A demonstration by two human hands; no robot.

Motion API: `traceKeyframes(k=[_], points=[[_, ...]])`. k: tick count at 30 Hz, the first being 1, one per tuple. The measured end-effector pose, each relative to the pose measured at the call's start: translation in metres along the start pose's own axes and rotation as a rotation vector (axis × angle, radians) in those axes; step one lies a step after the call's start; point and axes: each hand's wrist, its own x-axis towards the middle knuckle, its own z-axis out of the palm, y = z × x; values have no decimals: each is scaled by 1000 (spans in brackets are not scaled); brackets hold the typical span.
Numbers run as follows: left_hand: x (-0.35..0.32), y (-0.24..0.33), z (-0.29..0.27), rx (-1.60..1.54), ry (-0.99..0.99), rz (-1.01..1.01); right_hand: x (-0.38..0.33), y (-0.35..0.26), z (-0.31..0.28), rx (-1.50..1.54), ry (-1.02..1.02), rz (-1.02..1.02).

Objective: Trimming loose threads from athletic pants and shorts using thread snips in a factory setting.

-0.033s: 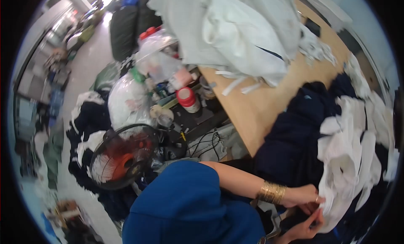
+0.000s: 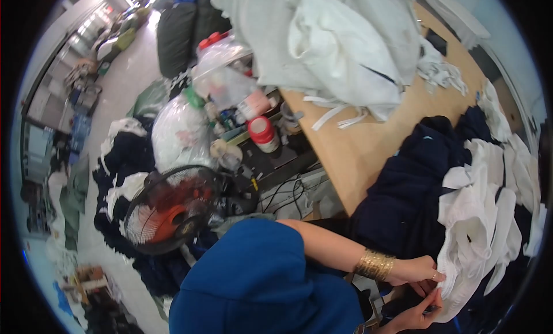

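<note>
My left hand, below a wide gold bracelet, has its fingers pinched on the edge of a white garment at the lower right. Just below it, my right hand pinches the same edge, thumb and fingertips close to the left fingertips. The edge between them looks gathered, like an elastic band. White straps or ties hang from the garment, which lies over dark navy cloth. A navy garment is bunched beside it on the left, partly on the table.
A wooden table carries a large pale grey and white cloth pile. To the left stand a black fan with orange parts, a red-capped jar and a stuffed plastic bag. Black cables lie under the table's edge.
The whole view has shifted slightly, so the table and piles sit a little farther right. Both hands stay pinched on the white garment's edge.
</note>
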Motion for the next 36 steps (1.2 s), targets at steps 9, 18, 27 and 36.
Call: traceKeyframes(k=[9, 18, 27, 36], points=[[9, -3, -1, -14, 20, 71, 14, -31, 10, 151, 116, -80], [12, -1, -1, 26, 53, 115, 23, -33, 6, 160, 23, -53], [19, -8, -2, 21, 95, 148, 24, -27, 11, 85, -9, -162], [22, -4, -5, 142, 159, 164, 29, -27, 11, -33, -98, -220]])
